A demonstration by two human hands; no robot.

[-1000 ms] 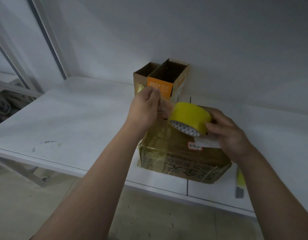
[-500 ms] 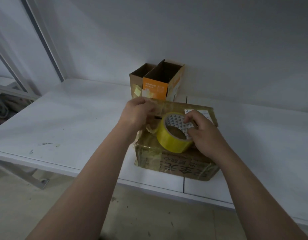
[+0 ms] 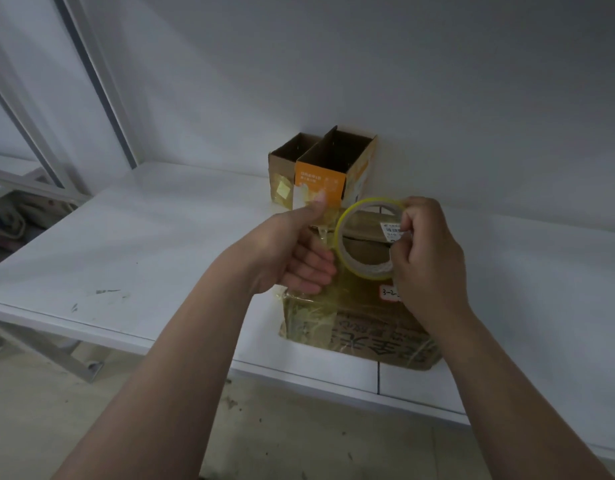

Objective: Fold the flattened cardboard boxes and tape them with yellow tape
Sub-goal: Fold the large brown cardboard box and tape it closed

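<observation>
A brown cardboard box [image 3: 365, 327] with yellowish tape and printed characters lies on the white table [image 3: 153, 258] near its front edge. Above it my right hand [image 3: 427, 258] grips the yellow tape roll [image 3: 347, 220], which stands on edge with its hole facing me. My left hand [image 3: 295, 251] pinches the free strip of tape [image 3: 325, 226] between thumb and fingers, just left of the roll. The strip runs down toward the box's left top edge. My arms hide part of the box's top.
Two open small cartons [image 3: 330, 168], one with an orange face, stand against the white wall behind the box. A metal frame post [image 3: 102, 88] rises at the left. The floor [image 3: 299, 438] shows below the table's front edge.
The roll has turned from lying tilted over the box to standing on edge and has risen. My left hand has drawn the tape strip out to the left with the thumb up.
</observation>
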